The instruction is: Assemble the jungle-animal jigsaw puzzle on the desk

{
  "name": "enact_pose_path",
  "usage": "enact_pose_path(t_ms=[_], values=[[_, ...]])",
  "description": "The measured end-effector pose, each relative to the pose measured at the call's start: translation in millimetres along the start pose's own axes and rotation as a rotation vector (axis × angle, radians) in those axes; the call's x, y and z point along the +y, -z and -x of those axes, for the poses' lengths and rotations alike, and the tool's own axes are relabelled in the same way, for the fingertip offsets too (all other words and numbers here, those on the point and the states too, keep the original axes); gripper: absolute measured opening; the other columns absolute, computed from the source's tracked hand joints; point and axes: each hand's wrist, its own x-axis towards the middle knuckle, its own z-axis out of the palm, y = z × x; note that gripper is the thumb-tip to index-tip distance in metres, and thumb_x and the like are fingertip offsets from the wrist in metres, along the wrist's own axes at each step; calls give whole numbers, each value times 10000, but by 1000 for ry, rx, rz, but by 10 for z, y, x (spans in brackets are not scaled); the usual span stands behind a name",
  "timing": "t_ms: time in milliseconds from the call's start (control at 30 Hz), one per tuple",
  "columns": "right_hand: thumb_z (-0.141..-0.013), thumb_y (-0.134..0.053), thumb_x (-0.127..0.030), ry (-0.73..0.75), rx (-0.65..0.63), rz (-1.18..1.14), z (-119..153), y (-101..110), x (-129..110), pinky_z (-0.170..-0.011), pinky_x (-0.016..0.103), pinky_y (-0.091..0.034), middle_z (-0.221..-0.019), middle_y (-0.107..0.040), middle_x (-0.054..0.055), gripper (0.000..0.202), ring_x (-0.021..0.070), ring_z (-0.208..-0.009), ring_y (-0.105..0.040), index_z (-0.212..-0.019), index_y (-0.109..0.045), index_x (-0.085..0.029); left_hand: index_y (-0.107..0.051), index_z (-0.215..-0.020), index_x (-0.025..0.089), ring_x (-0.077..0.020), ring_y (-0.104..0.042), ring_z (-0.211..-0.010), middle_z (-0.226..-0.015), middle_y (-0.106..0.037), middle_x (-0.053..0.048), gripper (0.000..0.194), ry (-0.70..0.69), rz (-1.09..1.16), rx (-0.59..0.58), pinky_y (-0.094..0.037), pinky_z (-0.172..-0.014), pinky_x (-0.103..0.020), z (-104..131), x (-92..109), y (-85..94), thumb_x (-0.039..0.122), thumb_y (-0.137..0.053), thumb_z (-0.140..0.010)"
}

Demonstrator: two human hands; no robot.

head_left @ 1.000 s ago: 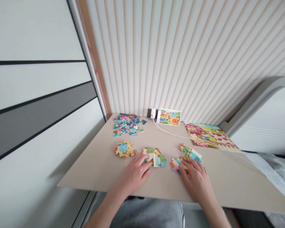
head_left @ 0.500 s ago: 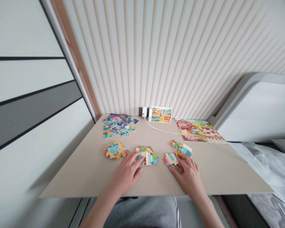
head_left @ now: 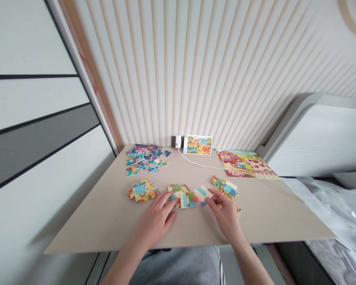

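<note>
My right hand [head_left: 225, 215] pinches a cream, blue and red puzzle piece [head_left: 202, 193] between thumb and fingers, over the right end of the middle pile of puzzle pieces [head_left: 183, 200]. At that pile's left side my left hand [head_left: 157, 215] lies with fingers apart, its fingertips touching the pieces. Left of it is a heap of yellow and blue pieces [head_left: 142, 190]. A smaller pile of pieces [head_left: 225, 187] lies behind my right hand, and a few pieces [head_left: 238, 209] show partly from beneath that hand.
Dark blue and purple puzzle pieces [head_left: 148, 158] lie at the table's back left. A picture card [head_left: 198, 144] leans on the wall beside a white charger [head_left: 178, 141], whose cable [head_left: 195, 161] crosses to the right over a farm picture [head_left: 246, 163]. Clear plastic [head_left: 329, 198] lies off the right edge.
My right hand has moved left, carrying a puzzle piece from the right-hand group to the middle pile. My left hand has stayed nearly in place. The view has shifted slightly.
</note>
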Motion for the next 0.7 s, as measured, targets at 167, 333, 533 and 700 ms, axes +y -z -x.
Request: enact_pose_path(t_ms=[167, 333, 533, 700], values=[[-983, -593, -496, 227, 17, 369, -99, 90, 41, -1012, 461, -501, -1262, -721, 130, 449, 306, -1169, -640, -1318, -712, -222, -520, -1503, 299, -305, -471, -1448, -1529, -522, -77, 527, 3, -12, -27, -463, -1180, -519, 3, -1, 17, 229, -588, -985], [-1000, -554, -505, 215, 97, 751, 34, 456, 292, -974, 478, -504, -1157, -727, 129, 404, 311, -1087, -638, -1199, -763, -222, -449, -1569, 312, -315, -418, -1487, -1574, -486, -72, 619, -34, -36, -48, -435, -1201, -535, 1, 21, 37, 226, -588, -973], [-951, -601, -565, 154, 69, 869, 198, 410, 387, -952, 488, -496, -1252, -673, 134, 497, 336, -1124, -618, -1315, -698, -242, -565, -1482, 314, -320, -402, -1496, -1588, -461, -77, 493, -43, -60, -66, -430, -1199, -549, 8, 12, 30, 244, -562, -993], [-914, -641, -531, 92, 58, 799, 148, 384, 403, -943, 495, -481, -1285, -663, 123, 446, 341, -1152, -618, -1261, -693, -256, -607, -1440, 312, -323, -432, -1474, -1561, -491, -71, 453, -46, -48, -51, -445, -1190, -543, 6, 7, 29, 263, -573, -991]])
